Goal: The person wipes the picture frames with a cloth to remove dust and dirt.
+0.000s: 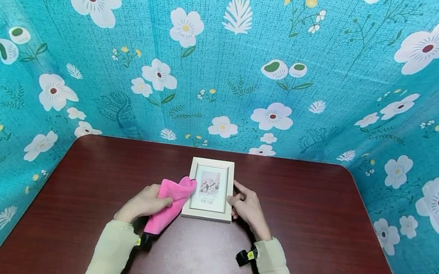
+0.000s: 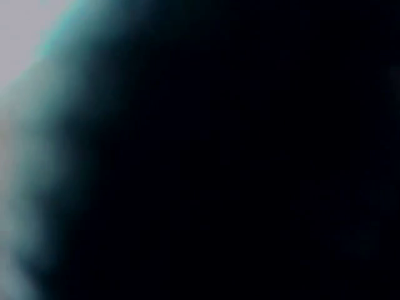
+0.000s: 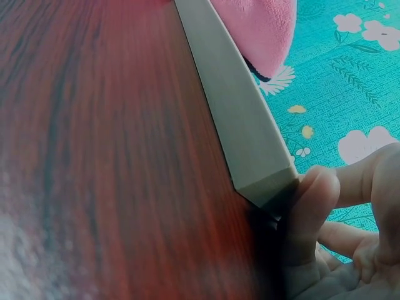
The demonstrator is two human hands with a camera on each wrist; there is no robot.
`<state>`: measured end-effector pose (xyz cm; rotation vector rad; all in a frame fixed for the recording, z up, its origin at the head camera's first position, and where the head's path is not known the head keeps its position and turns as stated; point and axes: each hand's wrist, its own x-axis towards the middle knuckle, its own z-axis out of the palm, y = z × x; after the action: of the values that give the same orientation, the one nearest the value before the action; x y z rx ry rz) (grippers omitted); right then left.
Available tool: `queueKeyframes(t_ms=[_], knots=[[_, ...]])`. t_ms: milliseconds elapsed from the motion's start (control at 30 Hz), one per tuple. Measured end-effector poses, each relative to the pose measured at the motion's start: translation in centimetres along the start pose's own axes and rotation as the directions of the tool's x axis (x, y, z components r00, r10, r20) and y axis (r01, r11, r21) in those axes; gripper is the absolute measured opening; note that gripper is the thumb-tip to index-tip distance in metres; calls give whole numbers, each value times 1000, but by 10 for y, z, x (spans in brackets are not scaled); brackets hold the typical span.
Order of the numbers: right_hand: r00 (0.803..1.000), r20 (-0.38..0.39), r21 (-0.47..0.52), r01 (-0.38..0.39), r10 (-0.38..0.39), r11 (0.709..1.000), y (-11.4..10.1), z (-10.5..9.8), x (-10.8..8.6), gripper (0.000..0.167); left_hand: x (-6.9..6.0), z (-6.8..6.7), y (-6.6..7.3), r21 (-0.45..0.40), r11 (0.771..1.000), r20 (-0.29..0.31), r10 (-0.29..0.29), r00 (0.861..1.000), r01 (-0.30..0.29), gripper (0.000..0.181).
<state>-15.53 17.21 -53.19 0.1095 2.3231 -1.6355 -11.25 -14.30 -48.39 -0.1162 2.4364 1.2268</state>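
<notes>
A cream picture frame (image 1: 188, 197) with a small flower print and lettering lies face up on the table. My left hand (image 1: 145, 203) grips a pink cloth (image 1: 170, 204), whose upper end laps over the left side of the frame. At the frame's right edge, my right hand (image 1: 249, 209) pinches it, thumb at the front and index finger stretched along the side. The right wrist view shows the thumb (image 3: 315, 187) against a corner of the frame (image 3: 244, 119), with the cloth (image 3: 265, 37) beyond. The left wrist view is almost wholly dark.
The dark red-brown wooden table (image 1: 305, 239) has rounded far corners. Blue flowered fabric (image 1: 228, 65) hangs behind it and along both sides. A black wrist camera (image 1: 246, 257) is strapped at the right cuff, another (image 1: 146, 241) at the left.
</notes>
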Motion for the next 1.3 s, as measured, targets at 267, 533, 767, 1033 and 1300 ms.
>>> queueKeyframes(t_ms=[267,533,767,1033,1300], knots=[[1000,4,9,-4,4,1000,1,0,0,67,-8,-23,-4,-141,986,162,107,981,-84,21],[1000,0,8,3,-3,1000,-2,-2,0,67,3,-36,6,-244,951,-205,138,969,-188,17],[1000,8,5,0,0,1000,-3,-1,1,67,50,-16,-3,-74,965,-674,139,726,-253,23],[1000,8,-5,-7,7,1000,-2,-1,0,67,106,10,-26,37,937,-699,272,661,-347,27],[1000,0,-11,-8,8,1000,-2,1,-2,67,126,29,-29,114,924,-568,362,739,-365,27]])
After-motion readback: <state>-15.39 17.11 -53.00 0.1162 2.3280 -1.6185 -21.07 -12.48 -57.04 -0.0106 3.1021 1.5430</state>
